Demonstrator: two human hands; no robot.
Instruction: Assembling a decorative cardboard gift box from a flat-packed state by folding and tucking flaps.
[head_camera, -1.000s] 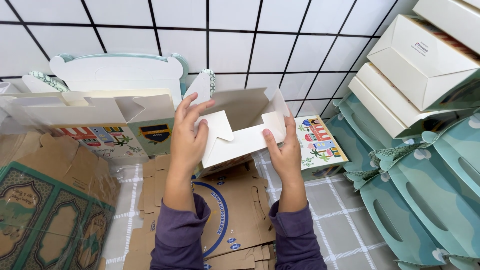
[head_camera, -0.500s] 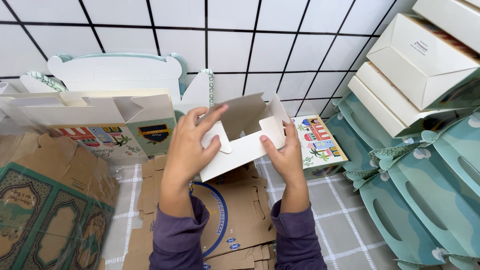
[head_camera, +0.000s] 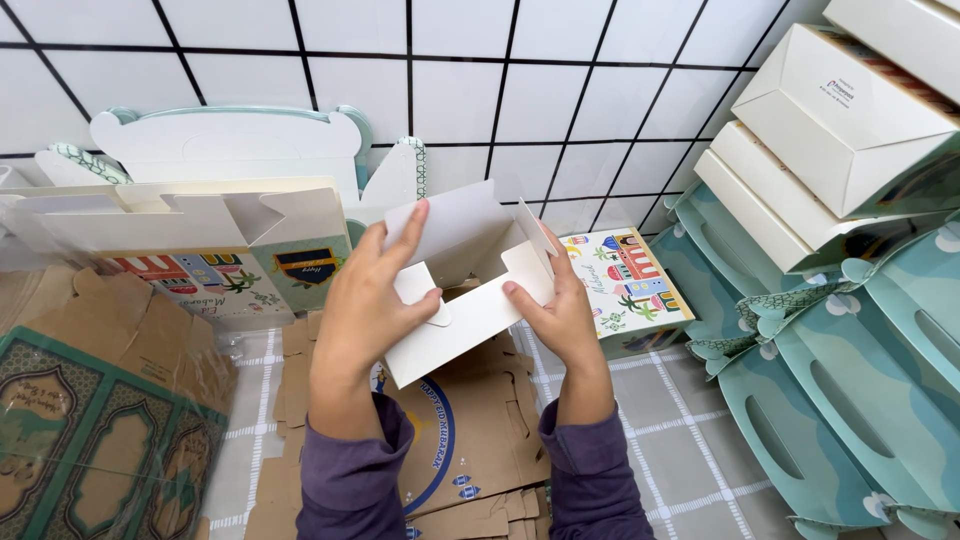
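Head view: both hands grip a half-folded white cardboard box, held up over the flat brown cardboard sheets at the near edge of the checked grey cloth. Left hand has fingers wrapped on the left wall, thumb pressing a flap; right hand pinches the right flap. Teal handled boxes lie along the right edge.

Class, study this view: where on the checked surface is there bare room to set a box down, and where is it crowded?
Bare patch: the checked cloth between the right hand and the teal boxes. Crowded: brown flat cardboard under the hands, green packs at left.
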